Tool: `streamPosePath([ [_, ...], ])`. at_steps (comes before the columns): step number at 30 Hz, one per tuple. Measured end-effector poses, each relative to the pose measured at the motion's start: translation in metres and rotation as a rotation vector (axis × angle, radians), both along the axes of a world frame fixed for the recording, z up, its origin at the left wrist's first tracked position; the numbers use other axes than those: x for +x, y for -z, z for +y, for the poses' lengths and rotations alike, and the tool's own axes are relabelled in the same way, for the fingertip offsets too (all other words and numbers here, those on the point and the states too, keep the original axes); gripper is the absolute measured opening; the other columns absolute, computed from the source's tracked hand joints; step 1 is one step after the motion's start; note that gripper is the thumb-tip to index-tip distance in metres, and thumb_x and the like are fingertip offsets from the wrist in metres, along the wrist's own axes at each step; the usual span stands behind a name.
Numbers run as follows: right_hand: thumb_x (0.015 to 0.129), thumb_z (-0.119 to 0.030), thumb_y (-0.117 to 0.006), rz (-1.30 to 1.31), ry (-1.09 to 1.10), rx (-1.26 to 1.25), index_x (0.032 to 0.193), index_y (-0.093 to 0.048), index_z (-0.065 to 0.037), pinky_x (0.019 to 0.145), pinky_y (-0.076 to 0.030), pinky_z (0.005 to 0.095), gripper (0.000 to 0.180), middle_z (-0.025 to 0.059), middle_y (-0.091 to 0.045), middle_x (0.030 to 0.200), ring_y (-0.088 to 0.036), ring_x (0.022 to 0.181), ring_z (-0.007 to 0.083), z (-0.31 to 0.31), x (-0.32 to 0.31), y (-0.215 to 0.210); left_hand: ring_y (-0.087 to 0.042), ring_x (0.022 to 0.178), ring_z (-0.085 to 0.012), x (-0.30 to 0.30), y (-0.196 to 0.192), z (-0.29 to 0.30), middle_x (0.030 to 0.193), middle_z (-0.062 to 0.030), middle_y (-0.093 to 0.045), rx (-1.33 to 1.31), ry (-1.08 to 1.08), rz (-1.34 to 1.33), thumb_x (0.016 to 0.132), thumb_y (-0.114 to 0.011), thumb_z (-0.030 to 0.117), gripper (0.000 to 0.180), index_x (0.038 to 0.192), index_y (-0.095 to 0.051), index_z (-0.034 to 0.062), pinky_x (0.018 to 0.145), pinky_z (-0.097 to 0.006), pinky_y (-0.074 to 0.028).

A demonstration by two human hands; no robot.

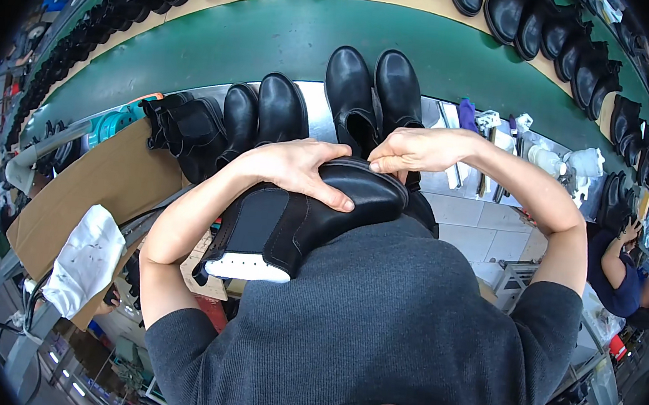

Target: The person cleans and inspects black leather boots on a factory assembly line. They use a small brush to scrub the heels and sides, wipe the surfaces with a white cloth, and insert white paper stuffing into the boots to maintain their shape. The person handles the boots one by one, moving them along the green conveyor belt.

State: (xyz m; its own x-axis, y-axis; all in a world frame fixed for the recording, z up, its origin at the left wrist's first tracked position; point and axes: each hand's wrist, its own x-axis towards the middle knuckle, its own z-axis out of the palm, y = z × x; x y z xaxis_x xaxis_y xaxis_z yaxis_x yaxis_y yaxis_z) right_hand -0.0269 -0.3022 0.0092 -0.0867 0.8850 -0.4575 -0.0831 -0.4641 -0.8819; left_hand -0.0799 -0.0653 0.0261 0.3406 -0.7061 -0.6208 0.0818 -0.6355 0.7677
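A black ankle boot [360, 194] lies tilted on its side against my chest, its sole edge facing away from me. A white insert [248, 267] shows in its shaft opening, beside a dark elastic side panel. My left hand [300, 171] is wrapped over the boot's middle, with the thumb on the upper. At the sole edge near the toe, my right hand [422, 151] is closed in a pinch; whatever is between its fingertips, if anything, is hidden. Just beyond stand a pair of black boots [348, 81], and to their left more black boots [280, 110].
A green conveyor belt [276, 44] curves across the far side, lined with rows of black boots. Cardboard [93, 198] and a white cloth [88, 259] are at left. White spools [548, 160] stand at right, where another person [618, 267] works.
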Motion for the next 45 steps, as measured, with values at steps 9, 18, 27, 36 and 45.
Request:
streamPosePath([
  [9,0.099,-0.034,-0.048,0.095,0.018,-0.072,0.107,-0.066,0.006,0.065,-0.054,0.0273,0.044,0.0128,-0.069,0.084,-0.067,0.07,0.0177,0.007,0.008,0.003,-0.064,0.094,-0.0251,0.006,-0.009,-0.003,0.098,-0.0174,-0.065,-0.036,-0.056,0.131,0.072,-0.078,0.049,0.069,0.113,-0.057,-0.0025,0.082,-0.034,-0.049],
  [18,0.103,-0.027,-0.042,0.216,0.928,0.552,0.13,-0.051,0.006,0.101,-0.041,0.0313,0.044,0.0102,-0.06,0.124,-0.055,0.115,0.0169,0.029,0.073,-0.016,-0.058,0.102,-0.0128,0.057,0.002,0.036,0.114,-0.0084,-0.061,-0.572,-0.945,-0.073,0.077,-0.079,0.018,0.066,0.131,-0.047,0.0003,0.092,-0.028,-0.046],
  [27,0.099,-0.024,-0.052,0.059,1.04,0.603,0.133,-0.048,0.002,0.103,-0.037,0.0292,0.044,0.0071,-0.058,0.124,-0.052,0.115,0.0132,0.057,0.11,-0.025,-0.061,0.094,-0.0116,0.085,0.02,0.015,0.111,-0.0062,-0.062,-0.761,-1.198,0.001,0.085,-0.07,0.025,0.055,0.13,-0.049,0.0027,0.082,-0.026,-0.051],
  [36,0.077,-0.044,-0.074,-1.125,1.065,-0.071,0.142,-0.036,-0.006,0.103,-0.038,0.0496,0.084,0.0255,-0.036,0.14,-0.04,0.127,0.0414,0.088,0.262,0.103,-0.068,0.072,-0.0322,0.134,0.039,0.043,0.09,-0.0164,-0.065,-1.13,-1.293,0.72,0.093,-0.044,0.059,0.062,0.116,-0.058,0.0033,0.065,-0.044,-0.058],
  [45,0.063,-0.048,-0.084,-1.384,0.667,-0.626,0.153,-0.005,-0.018,0.097,-0.031,0.075,0.124,0.0243,-0.01,0.155,-0.011,0.14,0.0524,0.148,0.293,0.154,-0.067,0.084,-0.0201,0.197,0.095,0.068,0.103,-0.0114,-0.068,-1.082,-1.601,0.496,0.093,-0.051,0.055,0.059,0.12,-0.059,0.003,0.073,-0.03,-0.056],
])
